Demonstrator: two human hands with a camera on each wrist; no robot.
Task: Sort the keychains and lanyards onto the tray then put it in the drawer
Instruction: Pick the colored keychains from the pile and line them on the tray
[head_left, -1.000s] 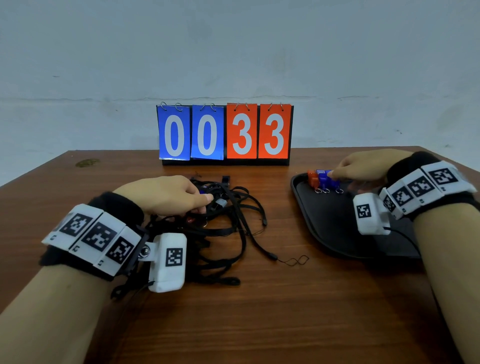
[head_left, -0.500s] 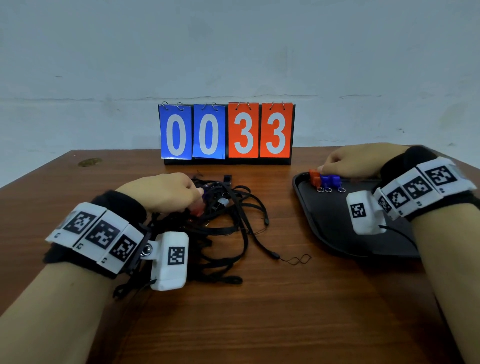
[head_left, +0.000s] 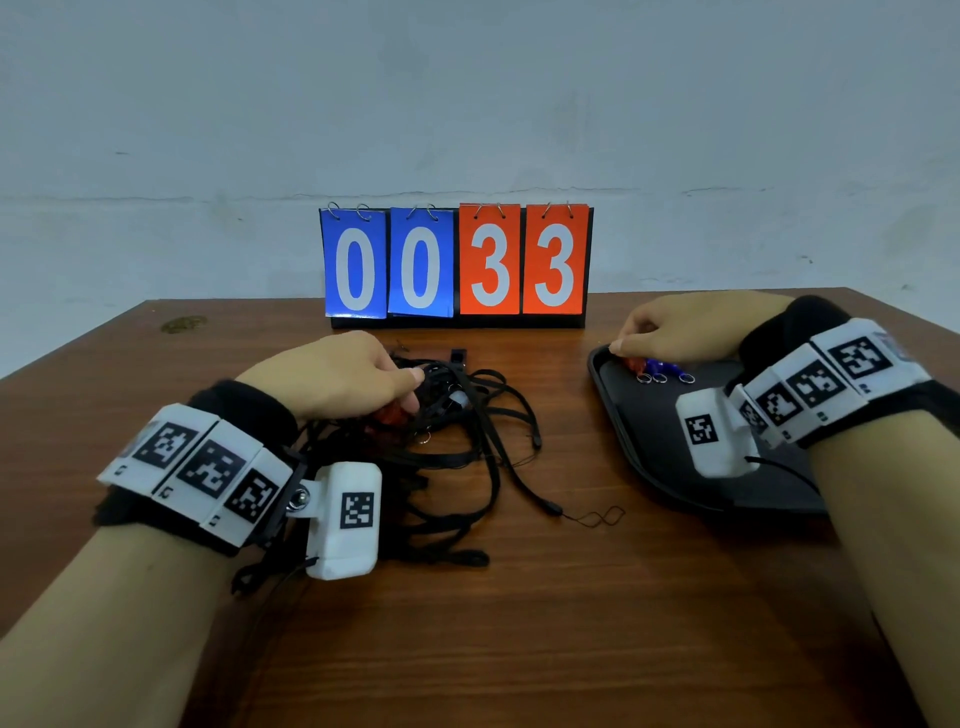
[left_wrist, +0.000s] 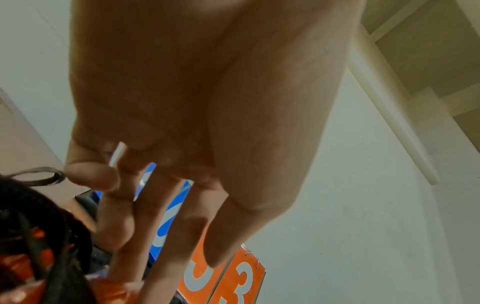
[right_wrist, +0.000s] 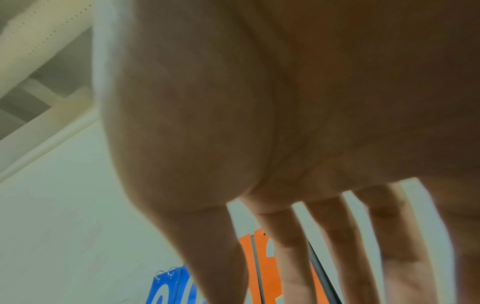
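A tangle of black lanyards lies on the wooden table, left of centre. My left hand reaches into the heap, and its thumb and fingers pinch a red keychain. The left wrist view shows the fingers pointing down onto that orange-red keychain beside the lanyards. At the right lies a black tray. My right hand hovers at its far left corner, fingertips touching a red keychain beside blue keychains with metal rings. Its fingers are straight and spread.
A flip scoreboard reading 0033 stands at the table's back edge against the wall. A thin cord loop trails from the lanyards toward the tray. A stain marks the far left corner. No drawer is in view.
The right hand has shifted left along the tray's far edge onto the red keychain. The left hand has drawn a red keychain into sight from the lanyard heap.
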